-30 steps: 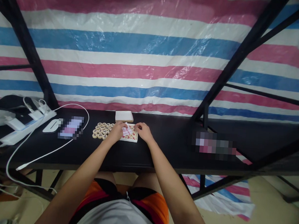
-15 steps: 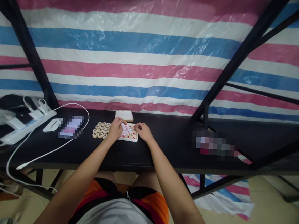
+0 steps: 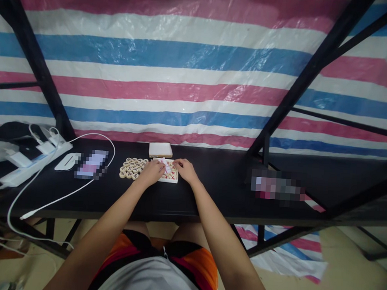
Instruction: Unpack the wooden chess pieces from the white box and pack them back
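A small white box [image 3: 170,177] holding round wooden chess pieces with red marks lies on the black table [image 3: 209,199]. My left hand [image 3: 151,173] is over the box's left part, fingers curled on a small white and pink slip of paper [image 3: 163,163]. My right hand [image 3: 185,170] rests at the box's right edge, fingers bent and pinched on something I cannot make out. A cluster of several round wooden pieces [image 3: 132,167] lies just left of the box. A flat white lid [image 3: 160,149] sits behind it.
At the left lie a white mouse [image 3: 65,161], a blurred phone [image 3: 92,164], a white power strip [image 3: 29,162] with chargers and a long white cable [image 3: 53,201]. A blurred object [image 3: 276,186] lies at the right. Black frame bars [image 3: 304,82] cross in front of a striped tarp.
My left hand has shifted slightly toward me and right over the box, still on the paper slip. My right hand has barely moved.
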{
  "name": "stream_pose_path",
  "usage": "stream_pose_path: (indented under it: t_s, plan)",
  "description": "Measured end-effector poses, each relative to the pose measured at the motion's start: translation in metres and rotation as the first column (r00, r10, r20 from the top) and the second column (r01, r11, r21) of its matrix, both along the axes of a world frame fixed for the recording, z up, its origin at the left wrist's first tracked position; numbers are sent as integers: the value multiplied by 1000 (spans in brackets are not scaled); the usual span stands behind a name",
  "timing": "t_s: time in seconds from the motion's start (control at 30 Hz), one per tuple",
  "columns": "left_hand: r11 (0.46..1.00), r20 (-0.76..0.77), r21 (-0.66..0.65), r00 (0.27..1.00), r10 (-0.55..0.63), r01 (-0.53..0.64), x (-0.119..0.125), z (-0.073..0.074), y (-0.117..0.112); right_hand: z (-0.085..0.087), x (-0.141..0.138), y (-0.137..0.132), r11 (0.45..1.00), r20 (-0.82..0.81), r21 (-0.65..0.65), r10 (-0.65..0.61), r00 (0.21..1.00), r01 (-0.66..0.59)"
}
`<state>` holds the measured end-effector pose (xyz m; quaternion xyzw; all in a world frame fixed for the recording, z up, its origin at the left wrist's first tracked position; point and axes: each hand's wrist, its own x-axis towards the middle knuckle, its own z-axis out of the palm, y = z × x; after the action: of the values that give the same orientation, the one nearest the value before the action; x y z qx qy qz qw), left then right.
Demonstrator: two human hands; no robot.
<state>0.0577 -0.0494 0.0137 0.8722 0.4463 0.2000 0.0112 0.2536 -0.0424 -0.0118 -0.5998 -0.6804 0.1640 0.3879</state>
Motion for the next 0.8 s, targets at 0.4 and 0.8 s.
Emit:
stream_pose_path:
  t_s: [0.4,0.8]
  plan:
    - [985,36,-30,985,-171,172,-1,0,0,0,0,0,1000,12,-1,4,1000,-4]
    - [968,107,-72,966,-234,242,-1,1,-2,-1,0,-1,1000,6,12,-1,1000,1]
